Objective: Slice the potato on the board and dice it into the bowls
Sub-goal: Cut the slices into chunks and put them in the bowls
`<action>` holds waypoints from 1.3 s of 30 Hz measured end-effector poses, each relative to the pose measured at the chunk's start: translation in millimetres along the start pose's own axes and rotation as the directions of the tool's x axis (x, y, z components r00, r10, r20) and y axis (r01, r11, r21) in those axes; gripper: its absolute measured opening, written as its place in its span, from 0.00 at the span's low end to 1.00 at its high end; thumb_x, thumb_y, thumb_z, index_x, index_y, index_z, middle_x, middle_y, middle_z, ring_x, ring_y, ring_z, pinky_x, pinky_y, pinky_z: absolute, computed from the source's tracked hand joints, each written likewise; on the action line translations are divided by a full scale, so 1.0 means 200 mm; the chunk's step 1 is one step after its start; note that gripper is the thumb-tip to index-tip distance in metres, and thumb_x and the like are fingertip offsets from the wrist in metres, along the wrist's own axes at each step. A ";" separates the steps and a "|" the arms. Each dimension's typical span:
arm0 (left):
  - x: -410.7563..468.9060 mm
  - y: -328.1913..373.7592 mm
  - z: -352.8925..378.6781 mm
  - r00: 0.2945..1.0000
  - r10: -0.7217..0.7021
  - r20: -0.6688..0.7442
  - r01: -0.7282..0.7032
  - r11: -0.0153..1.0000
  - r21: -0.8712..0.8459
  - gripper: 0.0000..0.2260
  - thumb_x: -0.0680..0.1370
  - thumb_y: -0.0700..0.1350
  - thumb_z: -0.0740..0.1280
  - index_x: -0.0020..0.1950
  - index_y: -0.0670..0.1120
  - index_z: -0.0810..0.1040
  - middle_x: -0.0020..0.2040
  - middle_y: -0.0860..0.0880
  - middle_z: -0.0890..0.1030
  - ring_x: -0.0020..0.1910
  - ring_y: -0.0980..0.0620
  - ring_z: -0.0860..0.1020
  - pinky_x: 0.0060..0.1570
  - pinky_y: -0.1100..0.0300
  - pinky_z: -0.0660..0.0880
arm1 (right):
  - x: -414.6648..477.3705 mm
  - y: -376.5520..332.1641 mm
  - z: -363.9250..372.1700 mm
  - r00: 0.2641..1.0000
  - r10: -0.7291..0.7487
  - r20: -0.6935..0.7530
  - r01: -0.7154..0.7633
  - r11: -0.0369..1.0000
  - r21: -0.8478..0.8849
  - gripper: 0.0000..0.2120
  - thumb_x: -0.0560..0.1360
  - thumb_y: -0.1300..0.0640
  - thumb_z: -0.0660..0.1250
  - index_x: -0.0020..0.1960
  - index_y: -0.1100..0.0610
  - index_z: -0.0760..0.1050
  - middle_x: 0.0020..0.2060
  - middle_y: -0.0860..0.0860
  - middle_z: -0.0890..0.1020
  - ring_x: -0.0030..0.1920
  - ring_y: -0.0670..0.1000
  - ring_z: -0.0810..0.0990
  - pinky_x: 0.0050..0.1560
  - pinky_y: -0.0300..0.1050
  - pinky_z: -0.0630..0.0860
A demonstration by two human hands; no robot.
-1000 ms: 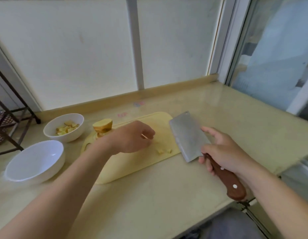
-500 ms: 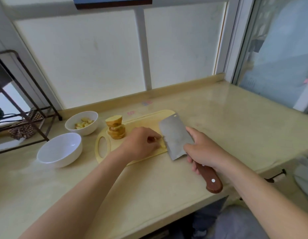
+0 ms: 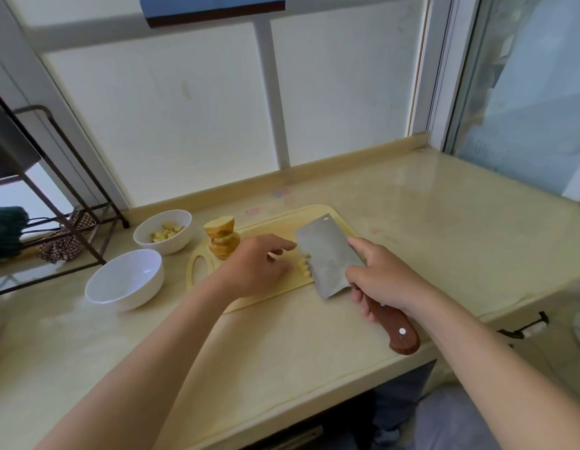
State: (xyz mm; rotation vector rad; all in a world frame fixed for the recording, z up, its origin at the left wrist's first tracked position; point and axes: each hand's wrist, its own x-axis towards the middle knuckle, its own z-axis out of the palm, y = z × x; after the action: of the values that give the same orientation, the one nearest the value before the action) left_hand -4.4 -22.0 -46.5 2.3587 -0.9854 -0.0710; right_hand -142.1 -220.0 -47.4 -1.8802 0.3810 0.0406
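Empty white bowl (image 3: 124,279) at left on tabletop (image 3: 282,352); second bowl (image 3: 163,232) behind it holds potato dice. Sliced potato stack (image 3: 222,238) at left end of board (image 3: 272,227). Left hand (image 3: 254,271) flat on board, fingers loosely spread, holding nothing. Cut pieces (image 3: 304,267) touching cleaver (image 3: 329,254) blade. Right hand (image 3: 382,277) grips cleaver handle.

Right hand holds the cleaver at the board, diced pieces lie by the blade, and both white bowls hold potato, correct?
Not quite. In the head view only the far bowl holds potato; the near bowl is empty. Otherwise yes: the right hand grips the cleaver at the board, diced pieces by its blade.
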 end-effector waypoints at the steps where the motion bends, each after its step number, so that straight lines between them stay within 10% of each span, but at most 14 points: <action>1: -0.01 -0.01 -0.01 0.998 -0.009 0.054 0.008 1.000 0.023 0.20 0.75 0.48 0.73 0.67 0.51 0.77 0.61 0.55 0.78 0.57 0.57 0.76 0.58 0.62 0.74 | 0.00 0.00 0.00 1.000 0.000 -0.001 0.000 1.000 0.006 0.33 0.76 0.66 0.57 0.74 0.38 0.68 0.35 0.60 0.78 0.25 0.55 0.77 0.27 0.45 0.76; 6: -0.05 -0.01 0.02 0.989 0.069 0.133 -0.085 0.990 0.113 0.27 0.74 0.56 0.73 0.70 0.49 0.75 0.66 0.54 0.77 0.65 0.56 0.74 0.65 0.58 0.71 | 0.00 0.00 0.00 1.000 -0.001 -0.009 0.001 1.000 0.015 0.31 0.76 0.66 0.57 0.73 0.39 0.69 0.34 0.60 0.78 0.25 0.54 0.76 0.27 0.45 0.76; 19: -0.08 0.03 0.12 0.975 0.170 -0.143 -0.159 0.984 0.083 0.12 0.73 0.48 0.75 0.55 0.45 0.85 0.49 0.50 0.83 0.41 0.56 0.75 0.40 0.75 0.66 | -0.01 0.00 0.02 0.999 -0.015 -0.030 0.015 1.000 -0.019 0.34 0.77 0.65 0.56 0.79 0.40 0.64 0.34 0.58 0.78 0.25 0.53 0.76 0.27 0.45 0.77; 39: -0.07 -0.01 0.12 0.965 0.204 -0.162 -0.213 0.976 -0.040 0.15 0.73 0.51 0.72 0.44 0.38 0.81 0.40 0.39 0.81 0.36 0.50 0.73 0.43 0.46 0.76 | 0.01 0.03 -0.01 1.000 0.018 0.022 -0.018 1.000 -0.003 0.35 0.76 0.64 0.58 0.80 0.41 0.61 0.31 0.56 0.79 0.25 0.54 0.77 0.27 0.44 0.75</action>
State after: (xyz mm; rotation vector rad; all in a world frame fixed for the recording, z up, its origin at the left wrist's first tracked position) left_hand -19.6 -23.4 -70.0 2.1588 -1.1312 0.1641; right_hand -142.8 -223.0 -52.3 -1.8773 0.3830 0.0740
